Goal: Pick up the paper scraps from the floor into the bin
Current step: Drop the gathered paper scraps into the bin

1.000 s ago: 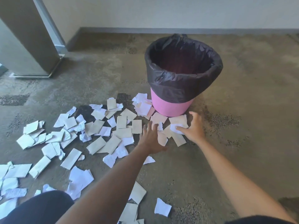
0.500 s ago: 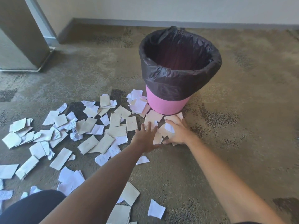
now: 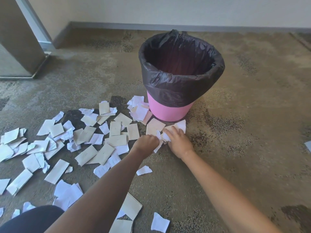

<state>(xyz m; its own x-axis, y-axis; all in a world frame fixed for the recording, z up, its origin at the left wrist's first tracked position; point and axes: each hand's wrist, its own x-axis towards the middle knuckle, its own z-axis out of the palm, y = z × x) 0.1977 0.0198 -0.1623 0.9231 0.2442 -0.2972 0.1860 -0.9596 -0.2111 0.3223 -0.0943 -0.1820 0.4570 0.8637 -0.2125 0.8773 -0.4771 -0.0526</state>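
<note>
Both arms reach forward to the floor; the left hand [image 3: 146, 141] curls its fingers round white and beige torn paper scraps [image 3: 164, 132] just before the pink plastic bin with black liner [image 3: 170, 113]; the right hand [image 3: 178, 141] pinches the same cluster; half a second ago the left fingers lay spread, and the hands have since closed together.

Place: indoor room, likely an office or hallway; cannot tell which.
Floor: worn, mottled brown carpet [image 3: 244, 148].
Wall: plain cream wall [image 3: 168, 9] with grey skirting [image 3: 185, 27].
Fixture: metal-edged panel [image 3: 18, 39] at far left.
Bin: pink bin [image 3: 170, 110] with black liner [image 3: 181, 78].
Litter: paper scraps [image 3: 94, 140] strewn about.
</note>
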